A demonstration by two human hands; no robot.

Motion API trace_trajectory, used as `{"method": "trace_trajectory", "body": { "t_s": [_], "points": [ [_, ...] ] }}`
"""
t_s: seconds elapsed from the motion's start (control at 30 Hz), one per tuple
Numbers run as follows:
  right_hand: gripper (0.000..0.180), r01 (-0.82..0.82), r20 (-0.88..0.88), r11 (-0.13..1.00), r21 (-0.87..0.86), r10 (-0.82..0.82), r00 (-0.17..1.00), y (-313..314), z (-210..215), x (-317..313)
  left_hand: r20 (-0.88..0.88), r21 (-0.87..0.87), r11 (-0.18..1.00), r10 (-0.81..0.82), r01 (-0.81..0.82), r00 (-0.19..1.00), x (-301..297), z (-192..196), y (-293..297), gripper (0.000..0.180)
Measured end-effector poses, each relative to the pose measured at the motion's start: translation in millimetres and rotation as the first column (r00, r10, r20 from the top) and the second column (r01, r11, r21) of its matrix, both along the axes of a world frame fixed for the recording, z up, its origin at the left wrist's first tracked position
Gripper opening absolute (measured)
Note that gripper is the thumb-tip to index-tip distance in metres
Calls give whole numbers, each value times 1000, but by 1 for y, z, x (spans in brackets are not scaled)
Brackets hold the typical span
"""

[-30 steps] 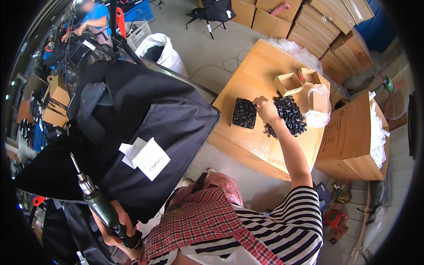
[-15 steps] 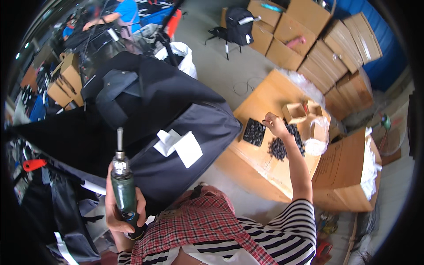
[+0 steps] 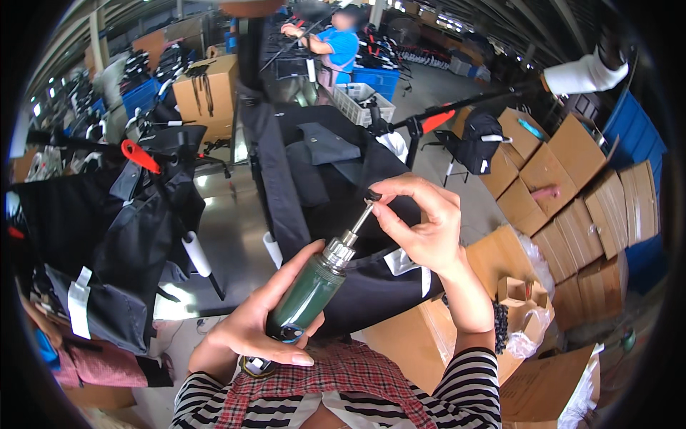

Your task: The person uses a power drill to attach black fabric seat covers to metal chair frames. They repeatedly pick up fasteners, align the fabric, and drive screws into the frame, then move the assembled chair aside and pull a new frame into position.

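In my left hand [image 3: 261, 325] is a green power screwdriver [image 3: 307, 294], its silver bit slanting up and to the right. My right hand [image 3: 429, 218] pinches a small black part [image 3: 372, 195] between thumb and fingertips, right at the tip of the bit. Whether the part is seated on the bit I cannot tell. Behind both hands spreads black fabric [image 3: 389, 171] on a frame, with a grey-blue fabric piece [image 3: 325, 146] lying on it and a white label [image 3: 402, 262] near its edge.
To the right, a cardboard surface [image 3: 421, 343] bears small black parts [image 3: 501, 325] and small open boxes [image 3: 513, 292]. Cartons [image 3: 572, 157] are stacked beyond. Black tubes with red pieces [image 3: 140, 156] cross at left. A co-worker in blue [image 3: 339, 46] stands at the back.
My right hand has come from the pile of black parts to the screwdriver's tip, bringing a small black part. The screwdriver has moved right and tilted. The view has lifted and shifted left.
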State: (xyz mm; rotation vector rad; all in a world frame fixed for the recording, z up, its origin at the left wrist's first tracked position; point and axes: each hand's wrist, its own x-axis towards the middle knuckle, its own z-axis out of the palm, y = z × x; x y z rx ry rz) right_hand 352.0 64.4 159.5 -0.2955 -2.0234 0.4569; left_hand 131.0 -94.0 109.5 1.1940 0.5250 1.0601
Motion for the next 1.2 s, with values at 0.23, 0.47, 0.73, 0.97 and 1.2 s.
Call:
{"method": "trace_trajectory", "body": {
  "t_s": [0.23,0.47,0.73,0.97,1.2],
  "points": [
    [24,-1,-9,990,143,2,1000,-9,8,-22,26,35,999,30,-31,999,-12,-3,-10,125],
    [23,34,-57,978,206,-22,998,-20,13,-26,97,4,999,-42,42,994,-17,1,-16,125],
    [25,155,-95,860,487,-124,988,-31,16,-33,245,-41,989,-130,144,961,-26,-5,-15,132],
    [38,139,-153,830,540,-65,986,-57,38,-67,510,169,984,-131,50,850,-41,-15,-17,141],
    [39,-258,383,963,78,210,899,-103,-10,-112,598,232,918,126,-321,792,-77,3,-11,121]
  ]
}}
